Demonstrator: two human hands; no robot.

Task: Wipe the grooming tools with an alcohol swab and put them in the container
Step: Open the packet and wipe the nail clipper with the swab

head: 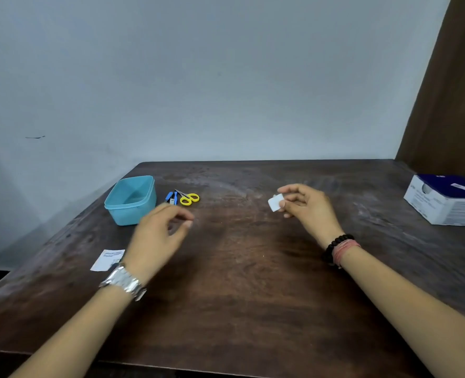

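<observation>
A small white alcohol swab (275, 202) is pinched between the thumb and fingers of my right hand (306, 208), held above the table's middle. My left hand (159, 236) hovers blurred over the table with loosely curled fingers and holds nothing. Just beyond it lie small yellow-handled scissors (189, 198) and a blue-handled tool (171, 198), side by side. Left of them stands the turquoise plastic container (131, 201), with nothing visible inside.
A torn white swab wrapper (107, 260) lies near the table's left edge, beside my left wrist. A blue and white box (448, 200) sits at the far right. The dark wooden table (239, 282) meets a grey wall behind.
</observation>
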